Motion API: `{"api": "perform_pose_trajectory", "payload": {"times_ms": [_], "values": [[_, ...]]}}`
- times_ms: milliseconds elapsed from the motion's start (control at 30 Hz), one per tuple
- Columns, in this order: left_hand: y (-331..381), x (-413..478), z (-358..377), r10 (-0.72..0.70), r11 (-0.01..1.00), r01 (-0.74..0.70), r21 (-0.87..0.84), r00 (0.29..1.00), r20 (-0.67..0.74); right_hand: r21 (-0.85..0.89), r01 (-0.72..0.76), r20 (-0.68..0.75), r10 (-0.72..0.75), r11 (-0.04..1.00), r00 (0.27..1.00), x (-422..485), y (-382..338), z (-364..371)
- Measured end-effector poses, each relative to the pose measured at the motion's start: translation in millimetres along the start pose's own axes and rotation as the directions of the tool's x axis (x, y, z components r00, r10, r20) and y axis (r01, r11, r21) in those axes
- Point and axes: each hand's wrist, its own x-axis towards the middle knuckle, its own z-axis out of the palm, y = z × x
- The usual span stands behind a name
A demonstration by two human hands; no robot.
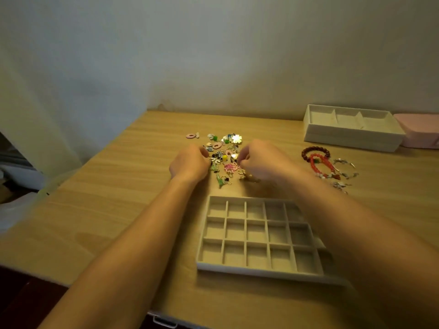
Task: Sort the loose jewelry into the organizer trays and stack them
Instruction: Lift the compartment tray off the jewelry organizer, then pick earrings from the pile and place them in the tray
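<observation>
Grip, left hand (190, 163): fingers curled down at the left edge of the jewelry pile (223, 157); whether they grasp a piece cannot be told. Grip, right hand (261, 160): thumb and fingertips drawn together at the pile's right edge, just above a pink flower charm (230, 167); whether anything is pinched there cannot be told (the spot is small and blurred). Pile: loose small pieces, mixed colours, lying on the wooden table (95, 210) between the two hands and beyond them; it includes a white flower piece (236, 138) at the far side, a pink ring piece (190, 136) apart at the far left, and a green piece (221, 180) at the near side. Grid tray (249, 269): pale, three rows of five cells, lying flat near the table's front edge, nearer the camera than the pile; the right forearm crosses its far right corner, and the visible cells show bare lining. Long-cell tray (351, 138): white, three compartments, at the far right of the table by the wall, resting on what looks like a second tray of the same outline. Pink object (422, 134): just beside that tray, on its right. Bracelets, right of the right hand: dark beaded bracelet (304, 155), red beaded bracelet (313, 165) overlapping it, silver-toned pieces (351, 174) nearby.
</observation>
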Motion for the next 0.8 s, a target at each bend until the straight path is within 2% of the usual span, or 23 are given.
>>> {"api": "perform_pose_trajectory", "payload": {"times_ms": [133, 233, 300, 367, 433, 533, 700, 800], "values": [[-9, 8, 10, 0.042, 0.999, -0.043, -0.022, 0.999, -0.034, 0.028, 0.055, 0.001, -0.055, 0.998, 0.999, 17, -2, 5], [-11, 3, 11, 0.098, 0.992, -0.1, -0.071, 0.994, -0.041, 0.116, 0.066, 0.017, -0.069, 0.991, 0.997, 16, 1, -2], [-7, -3, 4, 0.133, 0.972, -0.145, -0.186, 0.988, -0.074, 0.207, 0.067, 0.014, -0.071, 0.976, 0.997, 9, 4, -13], [0, -14, -13, 0.19, 0.889, -0.213, -0.405, 0.977, -0.096, 0.333, 0.081, -0.006, -0.084, 0.94, 0.996, -5, 4, -25], [9, -32, -32, 0.276, 0.749, -0.242, -0.617, 0.96, -0.042, 0.492, 0.084, -0.031, -0.079, 0.867, 0.996, -23, 3, -35], [18, -54, -46, 0.361, 0.593, -0.195, -0.781, 0.932, 0.042, 0.658, 0.089, -0.035, -0.088, 0.747, 0.996, -45, -1, -41], [29, -67, -50, 0.39, 0.444, -0.176, -0.878, 0.921, 0.013, 0.876, 0.106, -0.052, -0.125, 0.471, 0.991, -58, -1, -34], [31, -71, -50, 0.395, 0.387, -0.203, -0.899, 0.918, -0.037, 0.907, 0.126, -0.08, -0.127, 0.403, 0.989, -57, 1, -31]]}}
